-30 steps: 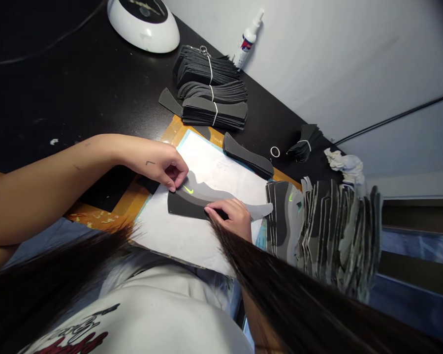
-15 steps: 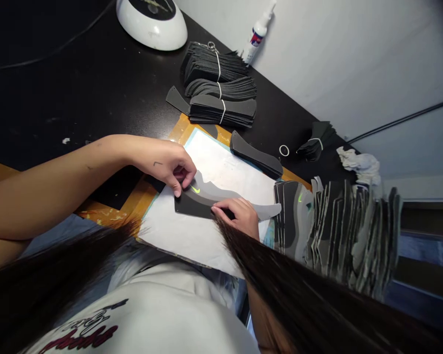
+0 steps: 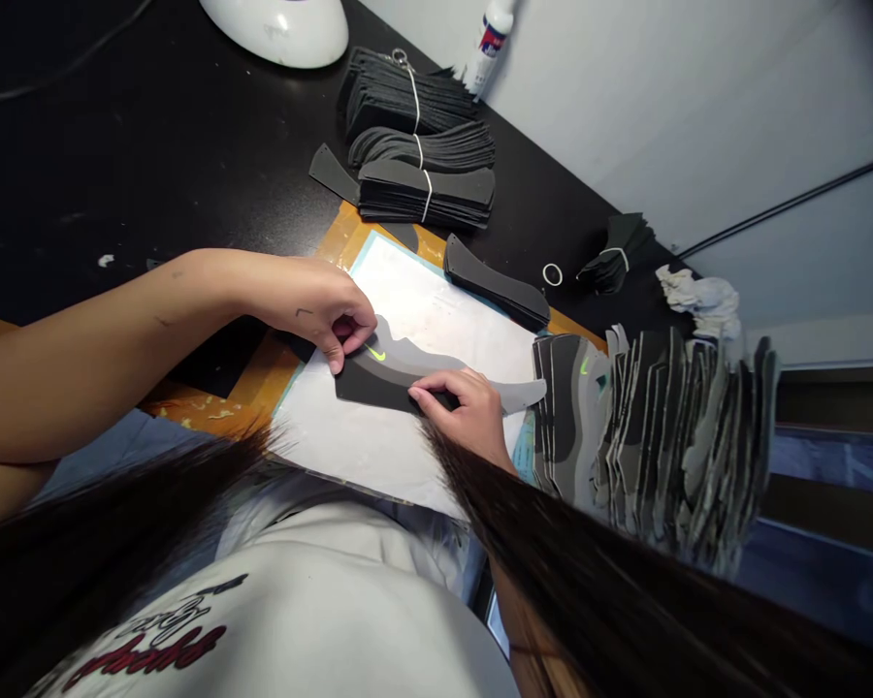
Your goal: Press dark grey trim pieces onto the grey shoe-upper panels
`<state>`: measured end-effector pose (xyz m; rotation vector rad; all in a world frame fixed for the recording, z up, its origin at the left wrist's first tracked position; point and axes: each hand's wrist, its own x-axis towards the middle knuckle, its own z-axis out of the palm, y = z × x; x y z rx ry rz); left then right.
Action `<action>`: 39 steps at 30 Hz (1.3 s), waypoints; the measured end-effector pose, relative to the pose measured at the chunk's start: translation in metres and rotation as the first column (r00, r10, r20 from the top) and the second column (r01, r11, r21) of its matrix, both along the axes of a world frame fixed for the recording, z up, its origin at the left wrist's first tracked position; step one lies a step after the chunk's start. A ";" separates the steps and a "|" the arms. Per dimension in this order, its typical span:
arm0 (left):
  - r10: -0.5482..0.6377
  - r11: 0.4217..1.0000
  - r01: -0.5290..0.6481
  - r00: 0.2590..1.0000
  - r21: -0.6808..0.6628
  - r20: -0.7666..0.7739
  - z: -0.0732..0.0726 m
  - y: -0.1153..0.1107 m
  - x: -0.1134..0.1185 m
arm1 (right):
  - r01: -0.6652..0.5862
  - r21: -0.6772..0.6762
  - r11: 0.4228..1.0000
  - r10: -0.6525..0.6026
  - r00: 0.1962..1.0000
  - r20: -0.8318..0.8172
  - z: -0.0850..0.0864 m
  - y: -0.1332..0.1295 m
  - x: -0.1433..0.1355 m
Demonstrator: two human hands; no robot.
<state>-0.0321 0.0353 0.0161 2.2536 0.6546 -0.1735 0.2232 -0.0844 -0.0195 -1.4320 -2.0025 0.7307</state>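
A wavy shoe upper piece (image 3: 436,363) in bands of black and grey, with a small yellow-green swoosh, lies flat on a white sheet-covered board (image 3: 378,451). At its left end, my left hand (image 3: 340,308) is closed, thumb and curled fingers pressed on the dark corner near the swoosh. My right hand (image 3: 472,407) pinches the black lower edge around the middle, thumb and forefinger together. Long hair hides part of my right wrist. Beyond the board's far edge rests a small stack of dark curved pieces (image 3: 495,281).
Banded bundles of dark pieces (image 3: 426,199) stand at the back, near a white bottle (image 3: 487,48). A long row of similar grey uppers (image 3: 647,417) leans on the right. A white rubber band (image 3: 552,274) and crumpled tissue (image 3: 702,301) lie on the black table (image 3: 210,145).
The whole view has shifted slightly, so everything sits a little higher and further left. Both hands keep their places on the upper piece, with the left fingertips slightly moved at its corner.
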 end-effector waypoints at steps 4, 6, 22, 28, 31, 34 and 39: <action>-0.005 1.000 0.005 0.999 0.004 0.036 -0.004 0.002 0.000 | 0.012 -0.004 1.000 -0.012 1.000 -0.016 -0.002 0.000 0.000; -0.020 1.000 0.020 0.999 0.025 0.028 -0.004 0.002 -0.001 | 0.026 -0.006 1.000 -0.026 0.999 -0.027 -0.003 0.000 -0.001; 0.174 0.782 -0.292 0.951 0.551 0.257 -0.049 -0.188 0.028 | 0.075 -0.040 0.996 -0.077 0.996 -0.050 0.000 -0.005 -0.004; 0.270 0.767 -0.325 0.946 0.553 0.182 -0.051 -0.192 0.047 | 0.067 -0.019 0.998 -0.067 0.997 -0.030 -0.003 -0.005 -0.003; 0.352 0.717 -0.377 0.922 0.586 0.162 -0.052 -0.197 0.051 | 0.055 -0.006 0.998 -0.055 0.998 -0.032 -0.003 -0.006 -0.002; 0.404 0.667 -0.411 0.900 0.622 0.162 -0.051 -0.200 0.047 | 0.057 -0.019 0.998 -0.058 0.998 -0.037 -0.001 -0.007 -0.002; 0.448 0.618 -0.462 0.872 0.636 0.198 -0.045 -0.197 0.032 | 0.057 -0.039 0.998 -0.058 0.997 -0.050 -0.001 -0.007 -0.002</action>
